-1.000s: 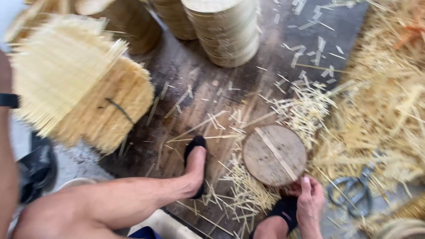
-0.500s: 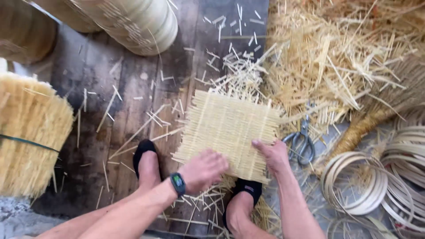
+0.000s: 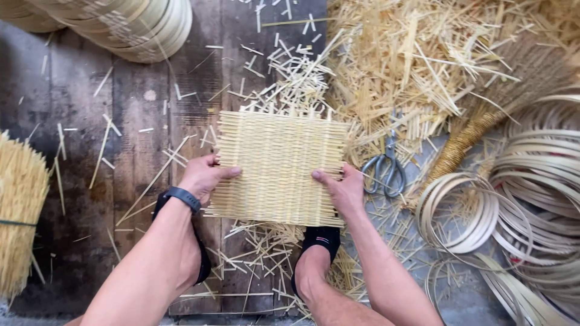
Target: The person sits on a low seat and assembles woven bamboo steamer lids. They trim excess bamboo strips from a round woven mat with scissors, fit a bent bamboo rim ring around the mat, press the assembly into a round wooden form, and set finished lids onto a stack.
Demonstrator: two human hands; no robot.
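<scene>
A square woven mat of pale bamboo strips (image 3: 279, 166) lies flat over the dark wooden floor, in the middle of the head view. My left hand (image 3: 204, 177) grips its left edge, thumb on top, with a black watch on the wrist. My right hand (image 3: 340, 190) holds the right edge near the lower corner. My two feet in black slippers sit just below the mat, one under each forearm.
Grey scissors (image 3: 384, 171) lie right of the mat among loose bamboo offcuts (image 3: 423, 66). Coiled bamboo hoops (image 3: 531, 199) fill the right side. A stack of round bamboo rims (image 3: 133, 27) stands at top left, and a bundle of sticks (image 3: 18, 211) at the left edge.
The view swung from a round wooden block to the square mat. Both hands came onto the mat and now hold its left and right edges, spread further apart.
</scene>
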